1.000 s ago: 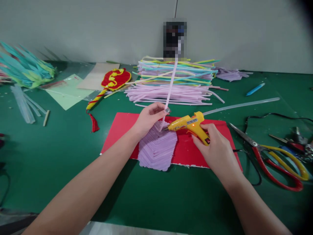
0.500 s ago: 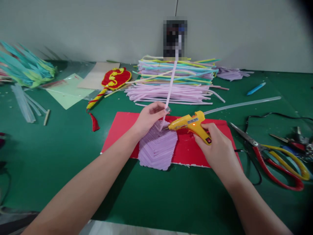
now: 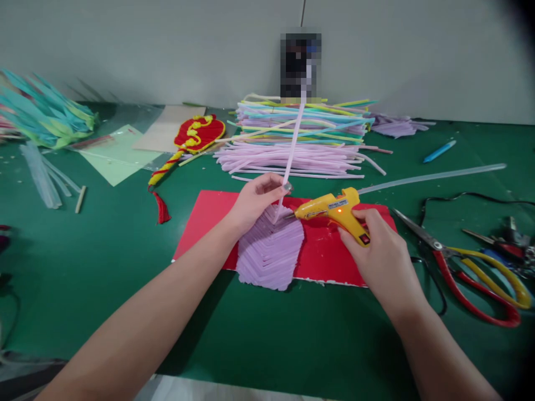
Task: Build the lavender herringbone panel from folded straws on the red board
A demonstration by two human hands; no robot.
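My left hand pinches a long pale pink straw that stands nearly upright, its lower end touching the top of a lilac panel of glued chevron straws. The panel lies on a red sheet on the green table. My right hand grips a yellow glue gun, a clear glue stick sticking out of its back. The gun's nozzle points left, a short gap from the straw's lower end.
A stack of coloured straws lies behind the red sheet. Red and yellow-handled scissors and a black cord sit at the right. A red and yellow tasselled ornament, clear sticks and teal strips lie at the left.
My right hand has drawn the glue gun a little to the right, away from the straw's lower end. My left hand and the straw have stayed put.
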